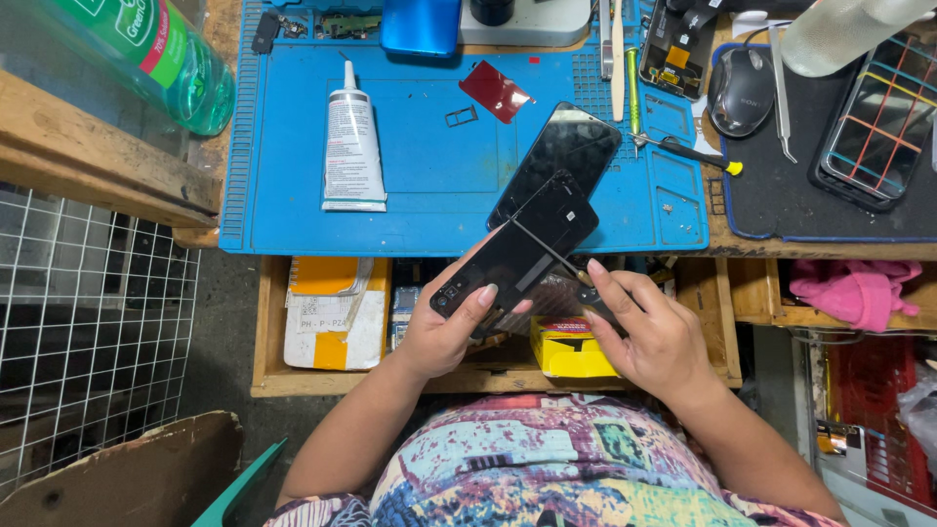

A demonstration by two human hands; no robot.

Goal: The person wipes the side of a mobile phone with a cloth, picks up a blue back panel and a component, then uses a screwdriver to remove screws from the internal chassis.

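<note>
Gripped between your left hand (451,327) and right hand (652,337), the dark phone panel (515,256) sits at the centre of the frame, just below the front edge of the blue work mat (429,146). Your left hand is closed around the panel's lower-left end, thumb laid across its face, so the piece runs away from that grip toward the upper right; its long axis is a diagonal from lower left to upper right. Your right hand, at centre right, pinches a thin dark tool (571,268) whose tip meets the panel's right edge near mid-length; how tightly the fingers close on it cannot be told. A second black phone (556,161) lies on the mat just above, on nearly the same diagonal, its lower end overlapped by the held panel. Below the hands, a yellow box (566,349) rests in the open wooden drawer (268,332). Farther out on the mat: a white glue tube (351,141) at centre left and a red card (496,91) near the top. A computer mouse (742,90) sits on the dark pad at upper right; a green bottle (166,54) occupies the upper left corner.
</note>
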